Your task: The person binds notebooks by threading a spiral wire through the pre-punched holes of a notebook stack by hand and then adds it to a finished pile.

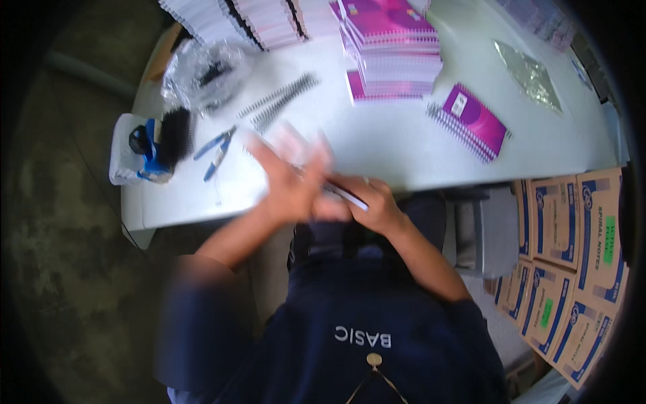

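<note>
Over the table's front edge, my right hand (373, 204) is closed round a thin notebook (348, 195), seen nearly edge-on with a pale edge showing. Beside it on the left, my left hand (293, 185) is smeared by motion. Its fingers look raised, but their grip is unclear, and it covers part of the notebook. Blue-handled pliers (217, 153) lie on the table to the left of my left hand. Just beyond my left hand rest loose black spiral wire coils (279, 101).
Purple spiral notebooks (397, 60) form a stack at the back, with more purple notebooks (474, 121) to its right. At left stand a clear plastic bag (202, 74) and a white bin (123, 151). A clear packet (528, 74) lies far right. Cardboard boxes (555, 222) are stacked beside the table.
</note>
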A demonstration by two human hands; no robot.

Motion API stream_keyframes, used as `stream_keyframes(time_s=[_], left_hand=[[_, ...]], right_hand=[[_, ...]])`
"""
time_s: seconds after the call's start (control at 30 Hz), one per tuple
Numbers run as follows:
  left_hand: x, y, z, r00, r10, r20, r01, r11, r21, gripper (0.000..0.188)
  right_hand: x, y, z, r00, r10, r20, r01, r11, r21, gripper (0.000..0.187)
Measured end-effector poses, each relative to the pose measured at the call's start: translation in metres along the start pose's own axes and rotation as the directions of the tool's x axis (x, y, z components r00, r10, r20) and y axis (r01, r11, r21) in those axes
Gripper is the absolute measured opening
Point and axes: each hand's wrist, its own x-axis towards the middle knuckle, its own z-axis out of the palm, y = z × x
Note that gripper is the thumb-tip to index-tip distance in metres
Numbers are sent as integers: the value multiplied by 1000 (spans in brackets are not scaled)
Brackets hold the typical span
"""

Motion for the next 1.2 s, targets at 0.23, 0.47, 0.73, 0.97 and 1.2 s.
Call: stream_keyframes(time_s=[0.23, 0.47, 0.73, 0.97, 1.2], left_hand=[[-17, 29, 8, 942, 336, 28, -323, 923, -212, 105], [-37, 50, 22, 922, 91, 378, 124, 853, -507, 105], [74, 36, -2, 912, -89, 400, 188, 959, -214, 33], [103, 25, -12, 885, 2, 466, 128, 960, -247, 16], [150, 37, -14, 913, -30, 408, 131, 966, -221, 53]], right_hand=[[2, 5, -8, 994, 109, -17, -107, 993, 58, 36], [12, 3, -6, 938, 346, -31, -316, 887, 335, 29], [-2, 18, -19, 893, 451, 10, -423, 830, 365, 21], [13, 5, -23, 887, 458, 52, -451, 840, 300, 15], [1, -11, -58, 895, 364, -258, -259, 895, 363, 29]])
